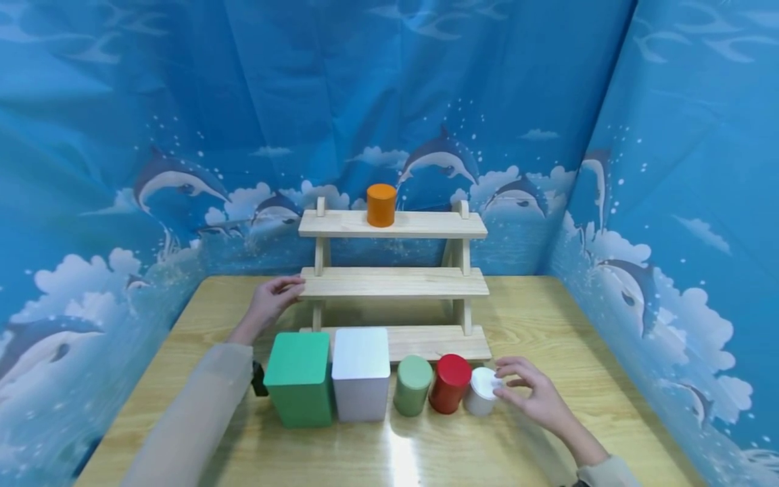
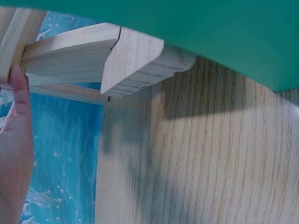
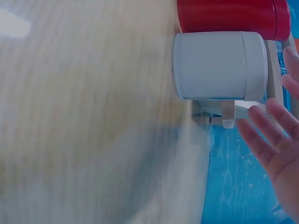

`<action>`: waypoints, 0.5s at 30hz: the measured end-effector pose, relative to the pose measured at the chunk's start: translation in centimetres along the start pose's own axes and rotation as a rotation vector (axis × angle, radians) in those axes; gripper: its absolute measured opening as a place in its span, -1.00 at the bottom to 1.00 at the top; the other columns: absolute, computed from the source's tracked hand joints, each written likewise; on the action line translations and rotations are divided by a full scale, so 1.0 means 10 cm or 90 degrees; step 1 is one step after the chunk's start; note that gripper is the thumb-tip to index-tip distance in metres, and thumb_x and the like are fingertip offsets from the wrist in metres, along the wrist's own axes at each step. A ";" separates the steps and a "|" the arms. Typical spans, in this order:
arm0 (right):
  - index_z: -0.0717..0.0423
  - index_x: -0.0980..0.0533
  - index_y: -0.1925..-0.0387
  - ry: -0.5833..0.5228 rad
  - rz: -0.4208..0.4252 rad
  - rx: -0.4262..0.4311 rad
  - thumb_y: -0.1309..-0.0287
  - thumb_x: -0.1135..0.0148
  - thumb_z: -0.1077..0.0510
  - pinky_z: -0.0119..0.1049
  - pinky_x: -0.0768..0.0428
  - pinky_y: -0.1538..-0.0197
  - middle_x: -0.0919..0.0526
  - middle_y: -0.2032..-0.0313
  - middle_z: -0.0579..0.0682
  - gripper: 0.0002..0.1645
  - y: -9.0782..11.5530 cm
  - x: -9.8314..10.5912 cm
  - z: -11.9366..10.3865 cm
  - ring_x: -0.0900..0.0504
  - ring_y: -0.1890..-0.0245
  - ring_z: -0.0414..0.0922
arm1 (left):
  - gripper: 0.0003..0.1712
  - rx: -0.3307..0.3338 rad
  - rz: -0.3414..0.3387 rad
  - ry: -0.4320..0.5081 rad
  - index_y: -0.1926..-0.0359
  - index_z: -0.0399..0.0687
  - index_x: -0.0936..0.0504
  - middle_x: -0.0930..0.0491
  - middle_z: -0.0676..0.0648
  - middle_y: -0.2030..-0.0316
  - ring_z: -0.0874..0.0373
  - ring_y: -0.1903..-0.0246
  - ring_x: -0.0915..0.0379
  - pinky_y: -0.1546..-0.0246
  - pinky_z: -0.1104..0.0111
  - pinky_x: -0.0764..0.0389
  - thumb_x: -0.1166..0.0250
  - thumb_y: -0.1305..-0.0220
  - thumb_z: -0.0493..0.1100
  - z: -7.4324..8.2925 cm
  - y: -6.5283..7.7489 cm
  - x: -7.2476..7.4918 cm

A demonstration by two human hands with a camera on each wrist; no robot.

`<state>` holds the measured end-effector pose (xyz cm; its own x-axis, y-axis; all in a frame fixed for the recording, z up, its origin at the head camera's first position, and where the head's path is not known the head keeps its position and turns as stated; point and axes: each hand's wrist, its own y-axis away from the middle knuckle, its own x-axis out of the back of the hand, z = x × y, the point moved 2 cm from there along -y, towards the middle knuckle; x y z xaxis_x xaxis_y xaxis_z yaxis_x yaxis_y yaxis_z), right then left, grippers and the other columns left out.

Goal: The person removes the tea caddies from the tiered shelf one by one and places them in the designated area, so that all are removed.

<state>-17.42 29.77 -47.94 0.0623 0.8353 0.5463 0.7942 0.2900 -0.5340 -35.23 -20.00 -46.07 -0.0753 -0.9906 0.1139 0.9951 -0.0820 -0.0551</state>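
Note:
My left hand (image 1: 270,304) pinches the left end of the middle board of a three-step wooden shelf stand (image 1: 395,282). In the left wrist view its thumb (image 2: 19,88) presses the board's edge. At the front right, my right hand (image 1: 538,400) has its fingers spread beside a small white canister (image 1: 481,400), fingertips right at its lid. The right wrist view shows the white canister (image 3: 215,65) standing next to a red canister (image 3: 229,16), with the relaxed fingers (image 3: 264,135) close by. An orange canister (image 1: 381,205) stands on the top board.
In a row before the stand are a tall green box (image 1: 299,389), a white box (image 1: 362,385), a light green canister (image 1: 412,391) and the red canister. They stand on a wood-grain table (image 1: 475,453). Blue dolphin-print curtains (image 1: 304,101) enclose the back and sides.

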 end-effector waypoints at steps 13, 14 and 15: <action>0.11 -0.55 0.24 0.007 0.014 0.035 0.19 -0.38 0.50 -0.15 -0.66 0.33 -0.54 0.10 0.13 -0.57 -0.15 0.05 -0.06 -0.54 0.10 -0.09 | -0.55 -0.018 -0.002 0.010 -0.04 -0.18 -0.55 -0.45 -0.14 -0.06 0.16 0.10 -0.48 0.11 0.33 -0.59 -0.30 -0.20 -0.03 -0.01 0.02 -0.01; 0.10 -0.55 0.23 0.008 0.012 0.034 0.17 -0.38 0.50 -0.14 -0.66 0.33 -0.54 0.10 0.12 -0.58 -0.17 0.05 -0.07 -0.54 0.09 -0.09 | -0.55 -0.017 -0.001 0.017 -0.03 -0.18 -0.56 -0.45 -0.12 -0.05 0.17 0.11 -0.48 0.10 0.31 -0.58 -0.30 -0.19 -0.03 -0.01 0.02 -0.01; 0.10 -0.55 0.23 0.009 0.009 0.033 0.16 -0.37 0.50 -0.15 -0.66 0.31 -0.54 0.10 0.11 -0.58 -0.19 0.06 -0.07 -0.54 0.09 -0.10 | -0.55 -0.016 0.000 0.020 -0.04 -0.19 -0.55 -0.45 -0.12 -0.05 0.17 0.11 -0.49 0.08 0.27 -0.58 -0.30 -0.19 -0.03 -0.01 0.02 -0.01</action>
<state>-18.45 29.38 -46.11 0.0824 0.8332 0.5467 0.7605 0.3020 -0.5749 -35.00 -19.93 -46.18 -0.0772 -0.9936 0.0820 0.9933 -0.0837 -0.0800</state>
